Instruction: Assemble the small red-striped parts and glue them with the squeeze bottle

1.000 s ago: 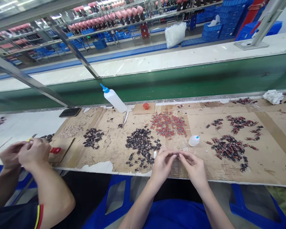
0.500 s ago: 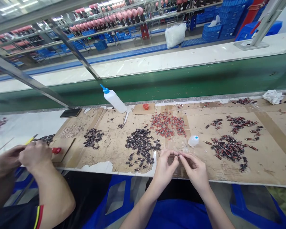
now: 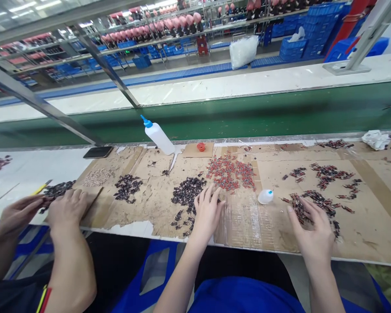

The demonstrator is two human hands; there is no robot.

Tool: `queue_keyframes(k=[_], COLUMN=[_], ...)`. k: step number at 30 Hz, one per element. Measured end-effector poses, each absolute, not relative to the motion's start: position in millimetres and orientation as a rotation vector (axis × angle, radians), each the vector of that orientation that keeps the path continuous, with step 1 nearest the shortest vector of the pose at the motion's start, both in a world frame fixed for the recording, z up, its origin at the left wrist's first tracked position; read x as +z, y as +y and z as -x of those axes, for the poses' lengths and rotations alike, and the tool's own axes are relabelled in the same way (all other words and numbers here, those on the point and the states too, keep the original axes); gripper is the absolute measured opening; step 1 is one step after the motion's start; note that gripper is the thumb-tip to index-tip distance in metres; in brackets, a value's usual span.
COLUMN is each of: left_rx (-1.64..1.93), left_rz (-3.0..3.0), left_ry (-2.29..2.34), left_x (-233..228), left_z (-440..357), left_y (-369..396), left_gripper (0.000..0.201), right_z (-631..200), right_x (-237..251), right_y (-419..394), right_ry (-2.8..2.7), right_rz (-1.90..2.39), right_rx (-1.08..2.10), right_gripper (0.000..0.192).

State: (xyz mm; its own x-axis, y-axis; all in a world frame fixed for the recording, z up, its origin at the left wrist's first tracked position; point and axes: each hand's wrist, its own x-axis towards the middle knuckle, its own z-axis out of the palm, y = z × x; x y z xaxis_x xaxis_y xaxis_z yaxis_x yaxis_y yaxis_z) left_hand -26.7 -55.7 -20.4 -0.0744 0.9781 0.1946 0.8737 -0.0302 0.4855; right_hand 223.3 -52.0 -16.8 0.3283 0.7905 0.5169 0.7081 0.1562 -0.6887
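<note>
My left hand (image 3: 207, 214) reaches over the right side of a pile of small black parts (image 3: 186, 190), its fingers a little spread and bent down; the fingertips cover some of the parts. Over the near side of a pile of small red-and-black assembled pieces (image 3: 319, 199) is my right hand (image 3: 316, 232), thumb and fingers apart. Between my hands stands a small white squeeze bottle (image 3: 265, 197) with a blue tip. Slim red pieces (image 3: 230, 171) lie spread out beyond my left hand.
A co-worker's hands (image 3: 67, 208) work at the left beside black parts and a yellow knife (image 3: 41, 188). A tall white bottle (image 3: 159, 138) leans at the back, near a red cap (image 3: 201, 147) and a phone (image 3: 98, 152). Cardboard (image 3: 244, 226) covers the table.
My hands were together, pinching a small part in front of me. They have separated: the left went to the black pile, the right to the red-and-black pile, with fingers opened.
</note>
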Motion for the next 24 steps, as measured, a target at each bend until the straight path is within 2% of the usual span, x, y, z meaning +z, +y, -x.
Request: queue_keyframes(k=[10,16,19,24], left_rx=[0.375,0.223,0.292,0.641], left_rz=[-2.106,-2.198,-2.255,-2.221], left_ry=[2.193,2.178,2.136,2.024], left_x=[-42,-39,-37,-29], left_z=[30,30,32,43], left_y=[-91,-109,-111,-92], left_gripper=[0.046,0.05,0.048,0.043], right_z=[-194,-194,-192,-189], right_x=[-41,-44,-39,-27], right_y=[-27,-25,-29,-37], right_ry=[-1.729,-1.634,-1.452,-1.149], right_rz=[1.431,1.476,1.559,1.49], right_rx=[0.141,0.347,0.567,0.864], right_gripper=[0.042,0.042,0.044,0.047])
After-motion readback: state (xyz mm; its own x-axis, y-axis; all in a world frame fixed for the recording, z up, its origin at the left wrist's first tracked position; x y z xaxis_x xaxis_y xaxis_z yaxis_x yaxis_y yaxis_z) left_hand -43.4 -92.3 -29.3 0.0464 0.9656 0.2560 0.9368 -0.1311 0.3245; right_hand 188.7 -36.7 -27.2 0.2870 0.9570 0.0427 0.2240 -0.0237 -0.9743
